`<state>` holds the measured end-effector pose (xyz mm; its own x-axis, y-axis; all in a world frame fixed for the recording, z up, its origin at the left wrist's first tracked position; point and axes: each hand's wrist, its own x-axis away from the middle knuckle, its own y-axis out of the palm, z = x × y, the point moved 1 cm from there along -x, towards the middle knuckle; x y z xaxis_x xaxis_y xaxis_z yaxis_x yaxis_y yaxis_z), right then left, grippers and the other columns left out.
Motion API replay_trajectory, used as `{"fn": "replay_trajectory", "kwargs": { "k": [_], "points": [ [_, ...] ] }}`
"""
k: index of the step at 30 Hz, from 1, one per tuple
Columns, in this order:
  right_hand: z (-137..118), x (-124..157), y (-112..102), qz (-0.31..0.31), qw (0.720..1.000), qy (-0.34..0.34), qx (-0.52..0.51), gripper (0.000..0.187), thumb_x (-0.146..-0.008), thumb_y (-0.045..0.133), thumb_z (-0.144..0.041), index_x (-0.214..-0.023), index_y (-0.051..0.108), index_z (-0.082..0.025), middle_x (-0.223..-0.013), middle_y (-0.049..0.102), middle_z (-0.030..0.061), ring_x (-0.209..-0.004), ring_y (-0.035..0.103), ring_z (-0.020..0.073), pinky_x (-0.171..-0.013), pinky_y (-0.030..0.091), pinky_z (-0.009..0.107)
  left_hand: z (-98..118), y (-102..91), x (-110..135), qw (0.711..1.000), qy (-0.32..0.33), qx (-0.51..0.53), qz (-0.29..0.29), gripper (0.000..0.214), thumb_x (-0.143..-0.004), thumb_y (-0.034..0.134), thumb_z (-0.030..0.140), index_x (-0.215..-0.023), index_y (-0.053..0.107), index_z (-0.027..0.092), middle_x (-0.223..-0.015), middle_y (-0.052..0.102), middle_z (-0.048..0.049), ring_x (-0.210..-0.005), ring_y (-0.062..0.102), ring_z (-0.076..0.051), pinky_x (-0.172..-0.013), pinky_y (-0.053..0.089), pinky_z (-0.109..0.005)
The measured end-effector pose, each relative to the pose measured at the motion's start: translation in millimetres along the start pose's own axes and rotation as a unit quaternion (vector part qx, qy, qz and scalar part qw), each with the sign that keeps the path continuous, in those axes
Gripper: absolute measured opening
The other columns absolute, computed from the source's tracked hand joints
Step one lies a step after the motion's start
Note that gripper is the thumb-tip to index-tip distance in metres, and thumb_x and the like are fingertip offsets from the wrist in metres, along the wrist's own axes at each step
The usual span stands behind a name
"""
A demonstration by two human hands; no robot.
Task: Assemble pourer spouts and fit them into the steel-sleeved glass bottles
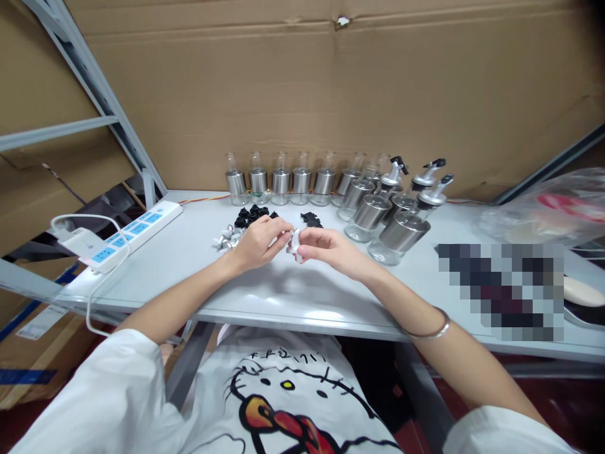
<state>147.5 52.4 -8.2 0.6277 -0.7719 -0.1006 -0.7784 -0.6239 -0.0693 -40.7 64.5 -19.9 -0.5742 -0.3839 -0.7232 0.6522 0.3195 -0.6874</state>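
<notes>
My right hand [333, 249] pinches a small silver-white pourer spout [293, 244] above the middle of the table. Close against it on the left, my left hand [265, 239] has thumb and fingertips pressed together at the spout's upper end; whatever they grip there is too small to make out. Several more silver pourer spouts [229, 236] lie just left of my left hand. Behind it sits a heap of black stoppers [250, 215]. A little pile of flat black pieces [311, 219] lies beyond my right hand.
Glass bottles with steel sleeves [280, 183] line the back; more stand at right, some bearing fitted pourer tops [431, 192]. A white power strip [137, 233] with a plugged-in cable lies left. A clear plastic bag [543, 211] and a pixelated patch [501, 290] are at right.
</notes>
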Motion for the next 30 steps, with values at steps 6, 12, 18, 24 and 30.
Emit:
{"fn": "replay_trajectory", "kwargs": {
  "k": [6, 12, 18, 24, 30],
  "points": [
    [2.9, 0.4, -0.1, 0.005, 1.0, -0.002, 0.026, 0.025, -0.071, 0.072, -0.038, -0.079, 0.06, -0.018, -0.073, 0.063, -0.0009, -0.069, 0.058, 0.0123, -0.073, 0.048, 0.031, 4.3, -0.7, 0.5, 0.994, -0.07, 0.085, -0.01, 0.034, -0.098, 0.03, 0.039, -0.084, 0.052, 0.018, -0.07, 0.061, -0.0016, -0.063, 0.055, -0.013, -0.063, 0.043, -0.027],
    [4.1, -0.8, -0.1, 0.017, 0.998, 0.001, 0.057, 0.026, -0.071, 0.072, -0.038, -0.08, 0.061, -0.017, -0.076, 0.063, 0.0004, -0.069, 0.056, 0.0115, -0.07, 0.046, 0.029, 3.4, 1.3, -3.1, 0.945, -0.186, 0.264, -0.05, 0.031, -0.092, 0.042, 0.045, -0.08, 0.047, 0.017, -0.065, 0.056, 0.0021, -0.055, 0.054, -0.01, -0.055, 0.041, -0.022],
    [6.1, -0.9, 0.5, 0.037, 0.993, -0.012, 0.109, 0.031, -0.07, 0.072, -0.045, -0.079, 0.06, -0.017, -0.07, 0.061, -0.0001, -0.064, 0.054, 0.0116, -0.062, 0.044, 0.026, 4.2, -0.7, -9.6, 0.856, -0.302, 0.416, -0.06, 0.038, -0.08, 0.061, 0.051, -0.076, 0.05, 0.015, -0.052, 0.05, 0.0065, -0.043, 0.05, -0.006, -0.047, 0.039, -0.019],
    [-0.1, -1.2, -18.6, 0.11, 0.956, -0.092, 0.258, 0.036, -0.089, 0.048, -0.048, -0.083, 0.064, -0.016, -0.073, 0.065, 0.0039, -0.067, 0.059, 0.0146, -0.067, 0.045, 0.028, -1.5, 0.7, -10.1, 0.787, -0.372, 0.488, -0.055, 0.038, -0.071, 0.072, 0.048, -0.074, 0.056, 0.014, -0.042, 0.04, 0.0108, -0.034, 0.042, -0.004, -0.038, 0.03, -0.017],
    [1.1, -3.3, -62.1, 0.125, 0.826, -0.063, 0.547, 0.018, -0.085, 0.051, -0.018, -0.087, 0.069, -0.015, -0.084, 0.071, 0.0078, -0.075, 0.063, 0.0195, -0.07, 0.044, 0.029, -2.8, 4.6, -9.4, 0.743, -0.389, 0.542, -0.053, 0.04, -0.073, 0.072, 0.049, -0.086, 0.058, 0.013, -0.038, 0.039, 0.0121, -0.034, 0.043, -0.005, -0.04, 0.03, -0.017]
  ]
}}
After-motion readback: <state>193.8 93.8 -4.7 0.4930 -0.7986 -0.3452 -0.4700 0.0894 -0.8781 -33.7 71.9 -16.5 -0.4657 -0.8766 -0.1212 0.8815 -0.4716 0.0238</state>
